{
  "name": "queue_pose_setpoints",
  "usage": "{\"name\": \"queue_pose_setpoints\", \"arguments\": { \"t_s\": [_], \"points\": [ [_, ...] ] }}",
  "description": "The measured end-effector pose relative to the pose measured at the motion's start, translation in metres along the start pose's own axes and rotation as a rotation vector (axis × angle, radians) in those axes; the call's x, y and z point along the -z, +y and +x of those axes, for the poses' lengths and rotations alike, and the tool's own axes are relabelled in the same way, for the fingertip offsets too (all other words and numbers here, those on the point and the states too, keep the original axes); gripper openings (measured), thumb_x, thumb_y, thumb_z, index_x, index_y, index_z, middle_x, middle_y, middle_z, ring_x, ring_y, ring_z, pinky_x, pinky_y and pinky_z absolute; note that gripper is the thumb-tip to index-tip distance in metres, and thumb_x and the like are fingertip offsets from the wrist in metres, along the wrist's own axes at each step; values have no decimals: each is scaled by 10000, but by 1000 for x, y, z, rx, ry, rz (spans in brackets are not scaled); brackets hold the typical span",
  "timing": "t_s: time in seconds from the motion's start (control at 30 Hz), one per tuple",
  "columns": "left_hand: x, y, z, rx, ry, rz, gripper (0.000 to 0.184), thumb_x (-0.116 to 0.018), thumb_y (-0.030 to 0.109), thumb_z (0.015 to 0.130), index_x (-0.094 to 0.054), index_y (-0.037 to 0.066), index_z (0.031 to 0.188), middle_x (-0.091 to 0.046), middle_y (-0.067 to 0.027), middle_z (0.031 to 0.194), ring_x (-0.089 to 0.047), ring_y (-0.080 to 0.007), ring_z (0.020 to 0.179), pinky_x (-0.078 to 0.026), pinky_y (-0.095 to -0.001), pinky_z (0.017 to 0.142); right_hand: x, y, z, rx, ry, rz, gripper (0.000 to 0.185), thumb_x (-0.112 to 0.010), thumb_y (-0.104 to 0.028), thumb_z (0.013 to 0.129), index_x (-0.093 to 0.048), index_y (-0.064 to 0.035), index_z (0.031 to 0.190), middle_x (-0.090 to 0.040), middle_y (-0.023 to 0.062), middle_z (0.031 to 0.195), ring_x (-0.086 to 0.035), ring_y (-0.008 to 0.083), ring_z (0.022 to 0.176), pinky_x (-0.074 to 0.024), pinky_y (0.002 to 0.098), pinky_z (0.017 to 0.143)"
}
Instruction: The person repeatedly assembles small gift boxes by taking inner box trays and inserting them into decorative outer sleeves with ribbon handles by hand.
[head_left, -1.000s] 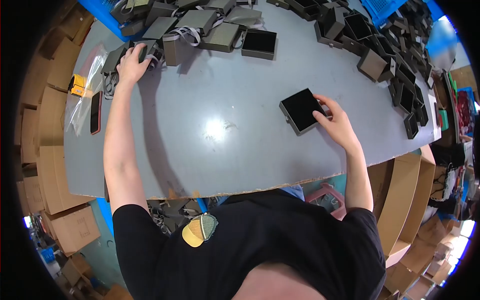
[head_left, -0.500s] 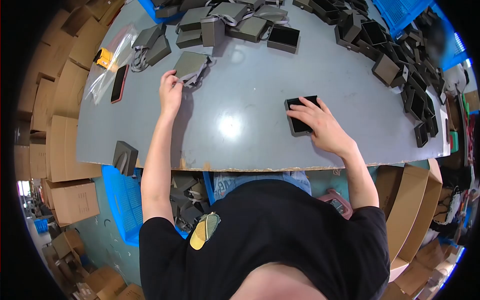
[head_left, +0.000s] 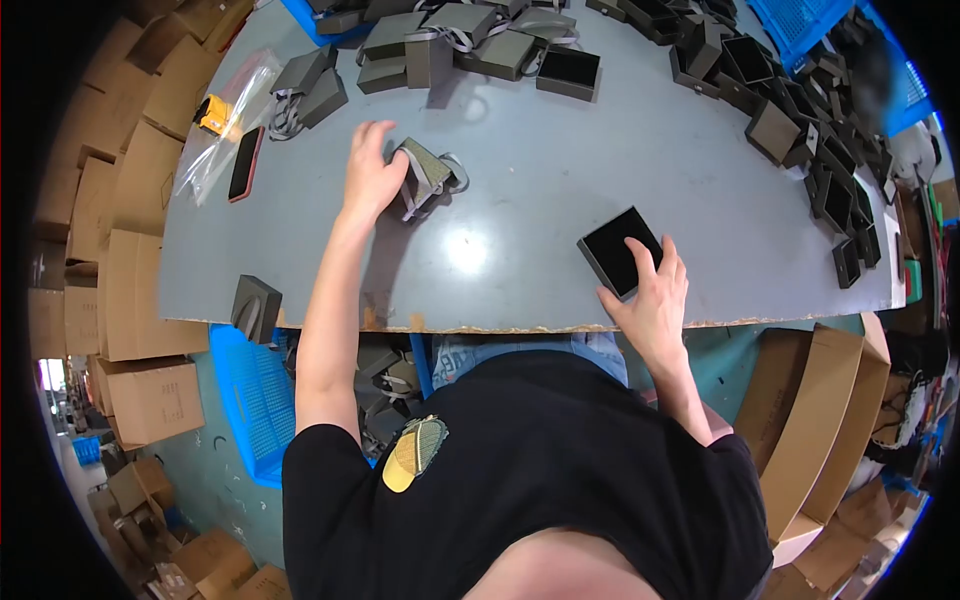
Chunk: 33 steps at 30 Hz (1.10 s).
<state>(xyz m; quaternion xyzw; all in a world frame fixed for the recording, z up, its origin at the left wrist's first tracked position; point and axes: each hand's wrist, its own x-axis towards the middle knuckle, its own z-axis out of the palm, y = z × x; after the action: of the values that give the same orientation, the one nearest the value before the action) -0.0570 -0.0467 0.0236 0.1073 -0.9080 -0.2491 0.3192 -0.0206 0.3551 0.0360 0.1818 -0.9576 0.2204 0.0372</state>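
My left hand point(head_left: 375, 178) is over the left part of the table with its fingers apart from the thumb. Its thumb is at the edge of a tilted grey box lid point(head_left: 430, 165) with loose grey ribbon on it; whether they touch I cannot tell. Near the front edge, my right hand point(head_left: 655, 300) grips a shallow open box base point(head_left: 612, 248) with a black inside. The thumb is at the near corner, one finger reaches into the box and the others are along its right side.
Ribboned grey boxes point(head_left: 490, 55) lie at the back, beside an open box base point(head_left: 568, 72). More open boxes point(head_left: 770, 135) are heaped at the right. A phone point(head_left: 246, 165) and a yellow item point(head_left: 212, 115) lie left. One box point(head_left: 256, 308) stands at the front-left edge, above a blue crate point(head_left: 255, 400).
The ribboned lid has moved right and towards me and is now tilted; my left hand has come off its earlier grip. My right hand has moved nearer, and the box base has turned.
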Motion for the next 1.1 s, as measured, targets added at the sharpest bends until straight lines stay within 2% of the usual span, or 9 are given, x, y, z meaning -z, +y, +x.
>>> {"name": "queue_pose_setpoints", "arguments": {
  "t_s": [0.03,0.13,0.3,0.43,0.57,0.7,0.83,0.93,1.1],
  "points": [
    [-6,2,2,80,-34,-157,265,-542,129,859,-693,10,1040,-704,-182,1010,-653,-344,1000,-517,-420,881,-3,3,0,13,10,29,802,-861,-196,661,-520,-98,1380,-399,333,1406,-433,474,1274,-399,518,1055],
    [-8,-11,-1,171,-267,-40,307,-483,125,885,-702,18,1073,-702,-192,1069,-650,-343,1046,-508,-424,911,-2,-1,3,131,18,191,865,-853,-168,647,-481,-94,1425,-444,283,1359,-465,441,1220,-409,499,1038],
    [-27,-17,-33,317,-86,-216,322,-424,72,881,-687,-15,1043,-717,-209,934,-681,-362,889,-513,-404,842,-20,-30,40,337,2,313,1010,-876,-203,607,-393,2,1470,-483,202,1334,-487,380,1204,-421,461,1023],
    [-27,-4,-52,368,-102,-385,283,-436,12,873,-682,-3,1013,-687,-162,856,-638,-342,824,-499,-364,785,-35,-52,84,436,73,428,1027,-884,-178,612,-378,-30,1493,-471,185,1360,-483,377,1217,-424,445,1048],
    [-39,-18,-64,92,-119,-335,169,-502,14,843,-643,4,935,-615,-159,838,-588,-369,840,-470,-388,730,-29,-60,106,507,14,508,1028,-883,-168,620,-376,-54,1507,-457,166,1394,-476,363,1254,-425,421,1077],
    [-22,11,-49,131,-218,-303,173,-495,-26,808,-631,-4,912,-631,-187,905,-586,-407,861,-472,-445,738,-2,-53,115,564,-89,579,1019,-872,-155,631,-372,-58,1513,-442,155,1422,-464,347,1305,-420,415,1097],
    [-23,43,-35,26,-231,-158,229,-461,-60,782,-640,-1,912,-638,-192,913,-604,-411,897,-481,-460,759,36,-56,116,553,-107,571,992,-850,-156,636,-388,-67,1509,-451,163,1409,-466,350,1309,-422,420,1093],
    [-37,51,-37,50,-282,-223,225,-460,-62,778,-638,-3,903,-638,-192,910,-606,-406,890,-483,-459,763,59,-67,121,687,-136,445,959,-832,-173,638,-412,-49,1491,-471,174,1378,-484,363,1268,-430,427,1075],
    [-43,52,-45,77,-238,-293,247,-445,-69,767,-637,-10,910,-642,-191,908,-609,-399,886,-490,-439,775,60,-73,133,689,-340,86,897,-805,-170,641,-444,-11,1447,-502,197,1353,-504,373,1205,-436,426,1058]
  ]
}}
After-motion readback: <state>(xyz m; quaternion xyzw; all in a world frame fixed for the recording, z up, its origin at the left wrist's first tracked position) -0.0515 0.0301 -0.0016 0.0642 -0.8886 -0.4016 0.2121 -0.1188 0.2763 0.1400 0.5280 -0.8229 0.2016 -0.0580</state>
